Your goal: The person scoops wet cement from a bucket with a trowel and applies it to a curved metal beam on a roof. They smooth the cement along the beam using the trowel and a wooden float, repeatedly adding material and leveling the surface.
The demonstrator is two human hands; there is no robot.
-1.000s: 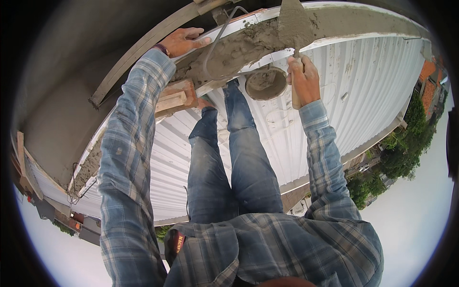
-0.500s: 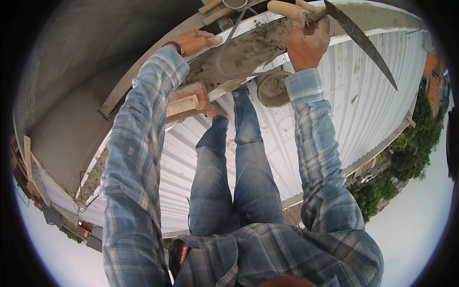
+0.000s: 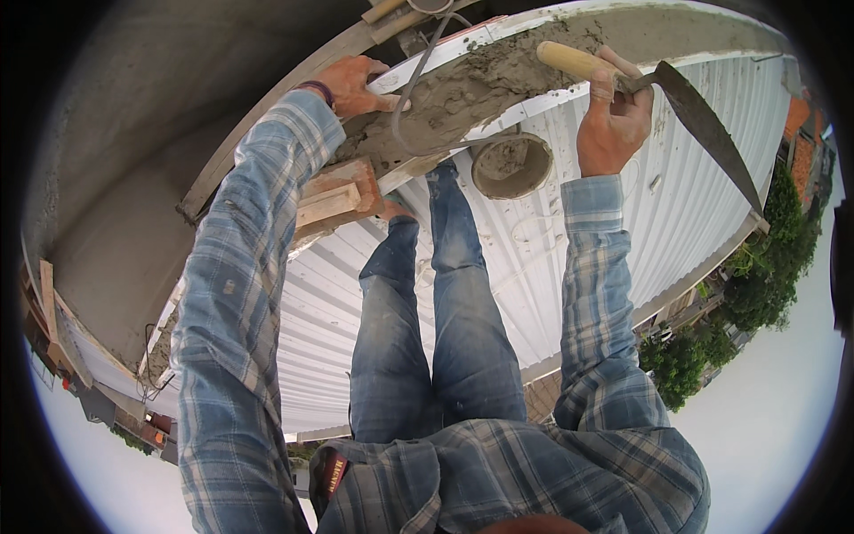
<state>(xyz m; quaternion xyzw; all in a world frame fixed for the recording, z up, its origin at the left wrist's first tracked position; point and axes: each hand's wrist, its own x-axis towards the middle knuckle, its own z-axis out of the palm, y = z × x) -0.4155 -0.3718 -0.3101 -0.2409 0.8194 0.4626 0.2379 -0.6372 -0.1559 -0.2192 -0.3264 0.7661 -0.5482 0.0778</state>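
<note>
While the left hand point(image 3: 349, 84) presses flat on the wet mortar point(image 3: 463, 89) topping the wall edge, the right hand's point(image 3: 612, 125) grip clasps a trowel point(image 3: 676, 107) raised above the white corrugated roof point(image 3: 623, 240).

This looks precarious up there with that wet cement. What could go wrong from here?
The bucket of mortar sits on the sloping corrugated roof and might slide or tip. The right hand holds the trowel out over the roof, so a slip could drop it. Wet mortar heaped on the wall top could slump off near the left hand.
</note>
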